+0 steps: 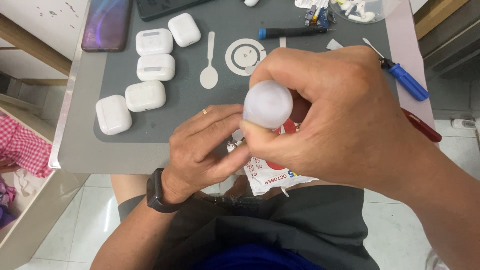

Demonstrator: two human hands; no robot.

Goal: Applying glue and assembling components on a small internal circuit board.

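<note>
Holding a small white plastic bottle (268, 104) bottom-up toward the camera, the right hand (340, 115) has its grip clamped on it, thumb below and fingers curled over the top and far side. The bottle's round, translucent base faces the lens; its nozzle end is hidden beneath. Just below and to the left, the left hand (202, 145) pinches a tiny white part (231, 146) between thumb and fingertips, its grip closed on that piece; what the part is cannot be told at this size. A gold ring (204, 111) sits on one finger of the left hand and a black watch (156, 191) circles its wrist. Both hands hover over the near edge of the table (75, 150), above a crumpled white wrapper with red print (272, 175) that hangs past the edge.

On the grey mat (200, 120) covering the table, five white earbud cases (145, 95) lie in a loose cluster at the left, well apart from the hands. A dark phone (106, 24) rests at the far left corner. A black tool with a blue end (292, 32) lies across the far side of the mat, a blue-handled screwdriver (406, 80) lies to the right, and a red-handled tool (424, 127) pokes out from behind the right hand. A clear dish of white parts (360, 11) stands at the far edge.
</note>
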